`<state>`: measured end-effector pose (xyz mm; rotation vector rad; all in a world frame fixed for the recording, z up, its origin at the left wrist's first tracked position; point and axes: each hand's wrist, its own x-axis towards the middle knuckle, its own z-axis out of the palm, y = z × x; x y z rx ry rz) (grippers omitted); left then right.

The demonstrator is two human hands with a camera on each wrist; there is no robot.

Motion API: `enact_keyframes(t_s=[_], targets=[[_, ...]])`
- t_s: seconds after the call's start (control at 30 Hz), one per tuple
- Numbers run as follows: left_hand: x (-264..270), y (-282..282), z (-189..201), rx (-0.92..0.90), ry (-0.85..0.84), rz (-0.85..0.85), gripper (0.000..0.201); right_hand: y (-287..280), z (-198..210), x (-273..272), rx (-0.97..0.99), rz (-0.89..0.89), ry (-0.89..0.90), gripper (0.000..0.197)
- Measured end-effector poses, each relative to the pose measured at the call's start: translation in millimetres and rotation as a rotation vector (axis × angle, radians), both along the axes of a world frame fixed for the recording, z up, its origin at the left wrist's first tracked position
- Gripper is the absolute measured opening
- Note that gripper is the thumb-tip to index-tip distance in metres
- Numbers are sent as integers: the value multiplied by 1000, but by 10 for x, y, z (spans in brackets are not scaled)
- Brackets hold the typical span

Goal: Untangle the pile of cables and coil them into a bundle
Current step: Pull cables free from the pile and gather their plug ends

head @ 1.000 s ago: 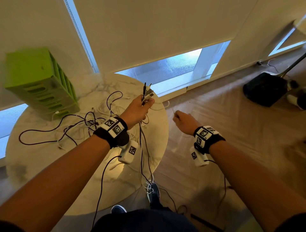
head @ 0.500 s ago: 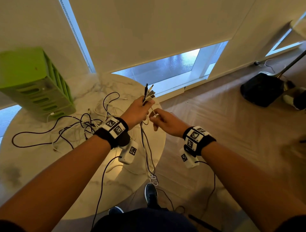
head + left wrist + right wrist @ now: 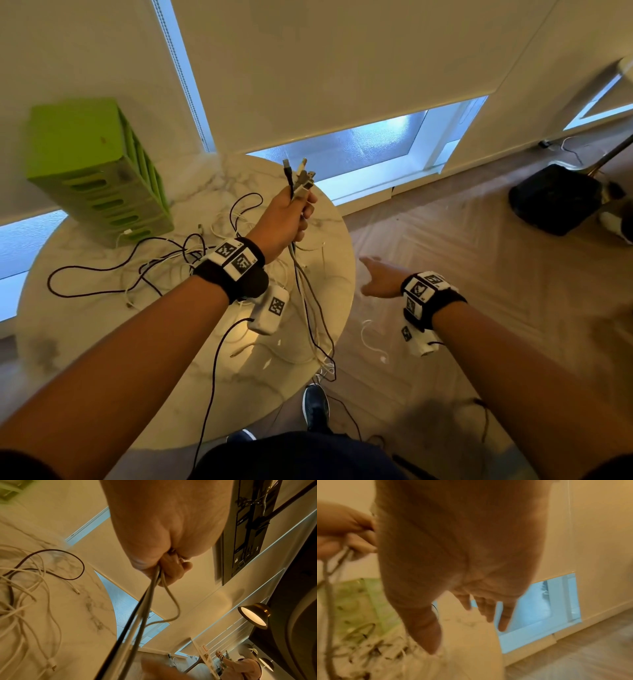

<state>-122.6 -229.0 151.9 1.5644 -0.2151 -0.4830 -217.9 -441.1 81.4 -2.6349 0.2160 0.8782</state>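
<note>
Clenched in a fist, the left hand [image 3: 286, 219] is gripping a bunch of cables [image 3: 310, 301] above the right edge of the round marble table [image 3: 102, 342]. Their plug ends [image 3: 299, 178] are sticking up out of the top of the fist, black, grey and white, while the cords are hanging down past the wrist and trailing off the near edge of the table toward the floor. From the left wrist camera the fingers [image 3: 173, 569] are curling tight round those strands. More cables are lying in a loose tangle [image 3: 164, 263] on the tabletop to the left, black ones looping through white ones. The right hand [image 3: 378, 279] is hovering over the floor just right of the table, fingers [image 3: 488, 608] spread and straight, holding nothing. One white cable [image 3: 371, 337] is lying on the wood floor [image 3: 479, 257] below it. At the far left of the table a green slotted box [image 3: 99, 171] is standing against the wall.
</note>
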Motion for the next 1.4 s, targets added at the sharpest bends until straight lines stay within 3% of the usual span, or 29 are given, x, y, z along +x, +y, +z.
enact_keyframes(t_s=[0.07, 0.1, 0.17, 0.23, 0.27, 0.3, 0.47, 0.57, 0.73, 0.87, 1.0, 1.13, 1.2, 1.33, 1.4], targets=[[-19, -28, 2, -11, 3, -10, 26, 283, 203, 94, 248, 29, -185, 100], [-27, -34, 1, -12, 5, -14, 27, 445, 310, 131, 371, 51, -229, 103], [-47, -31, 28, -13, 1, -30, 29, 718, 458, 189, 632, 47, -195, 93], [-56, 5, 70, -52, 24, -56, 32, 894, 527, 213, 792, -3, -70, 60], [-49, 36, 90, -88, 45, -65, 33, 948, 537, 216, 794, -6, -53, 40], [-36, 77, 110, -121, 62, -63, 34, 976, 525, 213, 780, -23, -67, 32], [56, 343, 174, -223, 39, 32, 15, 967, 513, 135, 772, -119, -149, 52], [48, 457, 156, -197, -28, 82, 50, 1032, 583, 117, 802, -44, -107, 52], [84, 543, 124, -200, -134, 150, 16, 1157, 662, 184, 813, -6, -166, 35], [91, 569, 87, -200, -95, 155, 14, 1340, 648, 230, 886, -57, -319, 15], [87, 640, 129, -138, -227, 197, 24, 1500, 630, 250, 799, -36, -493, 17], [105, 738, 154, -80, -318, 230, 31, 1449, 673, 266, 720, 46, -534, 35], [87, 744, 155, -92, -263, 251, 38, 1429, 705, 266, 677, 72, -581, 34], [112, 741, 147, -147, -11, 203, 80, 1451, 719, 308, 638, 5, -665, 26], [87, 744, 149, -75, 49, 88, 64, 1493, 746, 321, 655, 0, -692, 23]])
